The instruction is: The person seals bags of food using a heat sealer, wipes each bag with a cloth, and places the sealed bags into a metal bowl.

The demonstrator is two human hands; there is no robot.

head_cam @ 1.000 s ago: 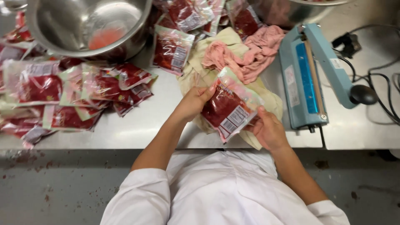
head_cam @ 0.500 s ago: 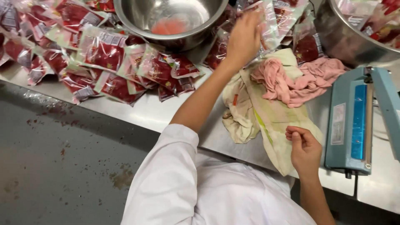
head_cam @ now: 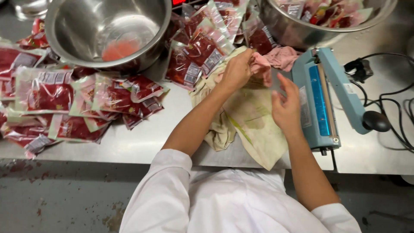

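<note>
The left hand [head_cam: 238, 69] is being held closed on the pink cloth [head_cam: 276, 60], which is lying bunched just left of the blue heat sealer [head_cam: 321, 101], touching it. The right hand [head_cam: 286, 105] is being held open, fingers spread, gripping nothing, just left of the sealer above the yellowish cloth [head_cam: 254, 125]. One sealer is being counted, and two steel bowls: one [head_cam: 108, 32] well left of the sealer, holding a little red liquid, and one [head_cam: 323, 19] behind the sealer, filled with sealed red pouches. Further pouches [head_cam: 86, 103] are lying piled far left of the sealer; their number cannot be told. Black cables [head_cam: 396, 116] are lying right of it.
</note>
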